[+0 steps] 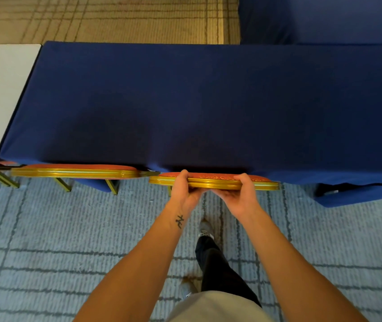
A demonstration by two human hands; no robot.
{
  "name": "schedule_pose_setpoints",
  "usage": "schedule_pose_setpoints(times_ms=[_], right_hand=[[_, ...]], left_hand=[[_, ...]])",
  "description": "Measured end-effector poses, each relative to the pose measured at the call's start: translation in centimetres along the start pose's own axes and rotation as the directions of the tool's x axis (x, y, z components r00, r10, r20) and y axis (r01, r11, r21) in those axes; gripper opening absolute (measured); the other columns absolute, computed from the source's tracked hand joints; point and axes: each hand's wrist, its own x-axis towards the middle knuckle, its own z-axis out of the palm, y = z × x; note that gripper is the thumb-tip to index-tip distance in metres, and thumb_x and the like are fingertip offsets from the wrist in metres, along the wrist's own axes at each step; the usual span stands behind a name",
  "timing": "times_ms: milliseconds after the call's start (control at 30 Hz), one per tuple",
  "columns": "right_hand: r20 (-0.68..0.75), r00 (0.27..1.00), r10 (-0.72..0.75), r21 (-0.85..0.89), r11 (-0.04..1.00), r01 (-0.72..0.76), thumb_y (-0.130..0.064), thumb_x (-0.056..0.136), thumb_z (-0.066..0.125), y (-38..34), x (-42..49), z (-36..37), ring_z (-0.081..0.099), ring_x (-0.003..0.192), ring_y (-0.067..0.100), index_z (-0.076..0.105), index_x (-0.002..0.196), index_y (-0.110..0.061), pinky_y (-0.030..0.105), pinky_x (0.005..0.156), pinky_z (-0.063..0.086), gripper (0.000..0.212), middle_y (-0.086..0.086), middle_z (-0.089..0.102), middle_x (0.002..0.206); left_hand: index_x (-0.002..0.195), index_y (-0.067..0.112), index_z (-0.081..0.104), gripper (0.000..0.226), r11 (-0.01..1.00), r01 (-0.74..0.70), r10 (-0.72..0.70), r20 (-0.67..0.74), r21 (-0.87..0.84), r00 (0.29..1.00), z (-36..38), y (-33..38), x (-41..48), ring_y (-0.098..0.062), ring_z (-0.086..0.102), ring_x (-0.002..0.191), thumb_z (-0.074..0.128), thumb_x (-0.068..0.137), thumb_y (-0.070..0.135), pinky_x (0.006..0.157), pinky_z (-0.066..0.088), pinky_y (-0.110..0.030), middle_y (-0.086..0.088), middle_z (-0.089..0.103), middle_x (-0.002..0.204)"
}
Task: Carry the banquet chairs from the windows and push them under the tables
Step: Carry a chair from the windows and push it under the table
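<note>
Seat of chair point(215, 182) seemingly under table point(185, 101)

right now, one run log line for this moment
left hand: grips chair top | right hand: grips chair top | chair: at blue table edge

Tucked under the bench's point(185, 101) near edge, the left chair point(73, 172) stands just beside the right chair point(215, 182).

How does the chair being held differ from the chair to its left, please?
The left hand and right hand grip the held chair; the neighbouring chair is untouched. The held chair stands slightly further out from the blue table than the neighbouring chair. Both have gold frames and red upholstery.
</note>
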Motion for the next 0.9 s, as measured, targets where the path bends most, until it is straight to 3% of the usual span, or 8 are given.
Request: schedule_pose_setpoints(times_ms=[200, 300, 500, 633, 800, 900], right_hand=[[0.003, 1.0, -0.001, -0.022, 1.0, 0.002, -0.007, 0.089, 0.054, -0.2, 1.0, 2.0, 0.065, 0.117, 0.042, 0.058, 0.131, -0.009, 0.06, 0.097, 0.054, 0.042, 0.022, 0.068, 0.12], [-0.007, 1.0, 0.011, -0.005, 1.0, -0.011, -0.006, 0.087, 0.056, -0.8, 1.8, 2.4, 0.065, 0.116, 0.041, 0.058, 0.128, -0.006, 0.06, 0.094, 0.055, 0.041, 0.023, 0.066, 0.126], [-0.002, 0.999, 0.041, 0.005, 0.999, -0.041, -0.004, 0.086, 0.056, -1.0, 1.8, 2.2, 0.066, 0.114, 0.041, 0.058, 0.13, -0.005, 0.059, 0.092, 0.057, 0.044, 0.025, 0.064, 0.129], [0.008, 0.998, 0.057, -0.039, 0.998, -0.056, -0.012, 0.091, 0.059, -0.8, 1.1, 1.8, 0.067, 0.113, 0.04, 0.057, 0.13, -0.004, 0.057, 0.093, 0.057, 0.04, 0.025, 0.065, 0.129], [0.086, 0.992, 0.096, -0.059, 0.994, -0.091, -0.042, 0.096, 0.065, -0.3, 0.4, 1.0, 0.068, 0.114, 0.042, 0.059, 0.135, -0.012, 0.061, 0.102, 0.051, 0.05, 0.022, 0.068, 0.127], [0.137, 0.973, 0.186, -0.141, 0.976, -0.167, -0.054, 0.092, 0.066, 1.0, -0.7, 1.8, 0.066, 0.119, 0.039, 0.062, 0.135, -0.013, 0.064, 0.103, 0.047, 0.059, 0.022, 0.068, 0.128]], left_hand=[[0.093, 0.004, 0.06, 0.017, 1.0, 0.003, -0.003, 0.005, -0.021, 1.0, 0.4, 1.9, 1.2, -0.035, 0.064, 0.1, 0.043, 0.095, 0.004, 0.1, 0.049, -0.064, -0.016, 0.066, 0.096], [0.088, 0.007, 0.054, 0.01, 0.999, 0.015, -0.015, -0.008, -0.046, 1.0, 0.8, 2.1, 2.0, -0.037, 0.061, 0.107, 0.045, 0.093, 0.006, 0.098, 0.05, -0.064, -0.017, 0.06, 0.097], [0.082, 0.008, 0.053, 0.012, 0.999, 0.027, -0.027, 0.016, -0.037, 1.0, 0.5, 1.9, 2.3, -0.035, 0.062, 0.099, 0.046, 0.091, 0.004, 0.098, 0.052, -0.062, -0.016, 0.06, 0.088], [0.094, 0.008, 0.058, 0.008, 0.997, -0.009, 0.007, 0.027, 0.074, 1.0, 0.0, 1.2, 1.5, -0.035, 0.061, 0.103, 0.052, 0.095, 0.013, 0.101, 0.051, -0.061, -0.018, 0.06, 0.098], [0.127, 0.008, 0.063, 0.044, 0.996, 0.002, -0.003, 0.015, 0.089, 1.0, -0.8, 0.8, -0.7, -0.034, 0.066, 0.111, 0.064, 0.098, 0.043, 0.092, 0.058, -0.05, -0.019, 0.066, 0.116], [0.134, 0.014, 0.06, 0.05, 0.997, -0.015, 0.013, 0.018, 0.082, 1.0, -1.8, 1.6, -2.2, -0.031, 0.065, 0.116, 0.062, 0.098, 0.048, 0.09, 0.058, -0.045, -0.017, 0.066, 0.124]])
